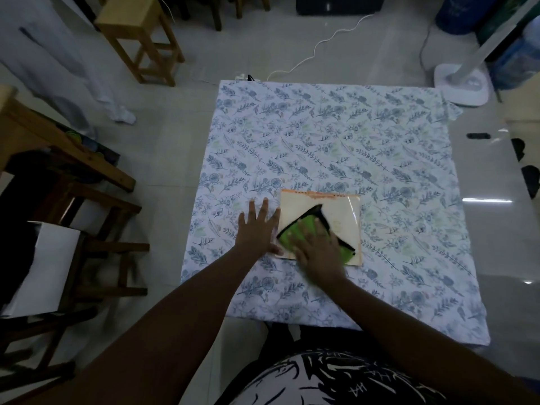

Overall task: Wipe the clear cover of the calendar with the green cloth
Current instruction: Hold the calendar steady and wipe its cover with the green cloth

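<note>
The calendar (344,211) lies flat on the floral tablecloth (336,135), its glossy clear cover facing up and an orange strip along its far edge. A green cloth with black trim (295,229) is spread over the near left part of the cover. My right hand (317,249) lies flat on top of the cloth, pressing it against the cover. My left hand (257,229) rests palm down with fingers spread on the tablecloth, touching the calendar's left edge.
The table's near edge is close to my body. Wooden stools (140,39) and a wooden table (58,153) stand on the tiled floor to the left. A white fan base (461,86) and a white cable (321,45) lie beyond the table.
</note>
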